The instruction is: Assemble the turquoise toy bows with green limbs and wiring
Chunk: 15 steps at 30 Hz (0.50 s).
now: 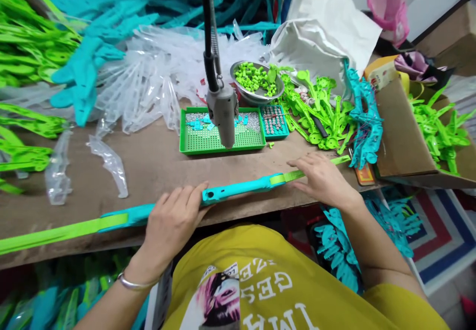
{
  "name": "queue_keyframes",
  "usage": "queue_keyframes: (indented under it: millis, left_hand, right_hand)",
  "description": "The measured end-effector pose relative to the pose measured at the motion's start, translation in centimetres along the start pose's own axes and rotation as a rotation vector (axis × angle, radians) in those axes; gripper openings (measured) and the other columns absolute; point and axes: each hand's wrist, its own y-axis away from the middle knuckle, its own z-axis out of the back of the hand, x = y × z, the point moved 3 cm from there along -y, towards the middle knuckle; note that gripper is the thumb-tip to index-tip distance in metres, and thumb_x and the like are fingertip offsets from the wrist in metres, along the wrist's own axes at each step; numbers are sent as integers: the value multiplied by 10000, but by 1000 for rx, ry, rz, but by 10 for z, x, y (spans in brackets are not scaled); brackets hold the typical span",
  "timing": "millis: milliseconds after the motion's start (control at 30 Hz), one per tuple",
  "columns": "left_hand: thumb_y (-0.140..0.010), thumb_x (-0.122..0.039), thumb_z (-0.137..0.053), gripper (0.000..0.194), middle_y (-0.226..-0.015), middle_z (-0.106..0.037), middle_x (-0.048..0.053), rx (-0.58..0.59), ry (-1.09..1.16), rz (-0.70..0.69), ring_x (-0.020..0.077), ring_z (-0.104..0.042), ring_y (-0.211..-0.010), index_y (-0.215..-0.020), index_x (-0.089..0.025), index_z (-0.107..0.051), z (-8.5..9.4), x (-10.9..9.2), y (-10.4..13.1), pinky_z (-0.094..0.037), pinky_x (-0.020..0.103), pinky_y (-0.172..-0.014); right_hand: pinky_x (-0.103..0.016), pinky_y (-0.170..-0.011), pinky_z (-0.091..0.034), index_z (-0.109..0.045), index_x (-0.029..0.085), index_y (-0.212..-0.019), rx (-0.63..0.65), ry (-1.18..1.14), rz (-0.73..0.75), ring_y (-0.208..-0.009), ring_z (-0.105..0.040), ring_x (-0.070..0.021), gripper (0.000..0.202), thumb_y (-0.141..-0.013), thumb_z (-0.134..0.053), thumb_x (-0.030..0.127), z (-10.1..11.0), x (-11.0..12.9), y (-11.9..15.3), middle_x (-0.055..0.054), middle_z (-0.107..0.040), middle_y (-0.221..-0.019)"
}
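Note:
A long teal and lime-green plastic piece point(241, 187) lies along the front edge of the workbench, with green strips at both ends. My left hand point(174, 216) is wrapped over its teal middle, hiding that part. Around the green strip at the right end, my right hand point(322, 177) has its fingers closed. Above and between my hands hangs a grey electric screwdriver point(222, 114), which neither hand touches. Behind its tip sits a green perforated tray point(223, 144) holding small screws and teal bits.
Clear plastic parts point(145, 82) are heaped at the back, beside green parts point(29, 42) on the left. A metal bowl point(256, 97) holds small green pieces. Right of it are loose green parts point(320, 107), teal parts with wires point(366, 122) and a cardboard box point(390, 122).

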Motion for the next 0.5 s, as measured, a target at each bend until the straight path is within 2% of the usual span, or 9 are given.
queue_keyframes:
  millis: [67,167,367,500]
  left_hand:
    - [-1051,-364,-495,345,-808,-648,91,12,31,24,280,-600,-762,-1240,-104,-622,-2,3,4,-359,380,-680]
    - [-1047,-379,-498,372,-846,-668,102,40,106,74,287,-617,-787,-1293,-130,-625,-5,6,6,-361,377,-681]
    - [-1022,-412,-557,428,-813,-660,96,62,153,89,294,-613,-767,-1326,-121,-637,-1,6,4,-354,376,-665]
    - [-1027,-432,-533,456,-845,-673,109,72,166,92,307,-631,-787,-1362,-135,-617,-4,11,10,-374,387,-675]
  right_hand:
    - [-552,-1083,-471,-664,189,-1257,-70,6,29,-1115,-690,-337,442,-853,-789,315,1,-4,6,-139,-761,-1136]
    - [-601,-1197,-360,-650,225,-1264,-88,-32,64,-1144,-679,-310,394,-889,-741,301,-3,-5,10,-105,-756,-1136]
    - [-638,-1229,-285,-670,221,-1226,-46,-34,49,-1103,-685,-299,304,-929,-685,280,-11,-4,5,-88,-763,-1077]
    - [-657,-1258,-226,-640,242,-1299,-132,-17,60,-1189,-651,-307,349,-957,-649,310,-9,-3,9,-96,-733,-1253]
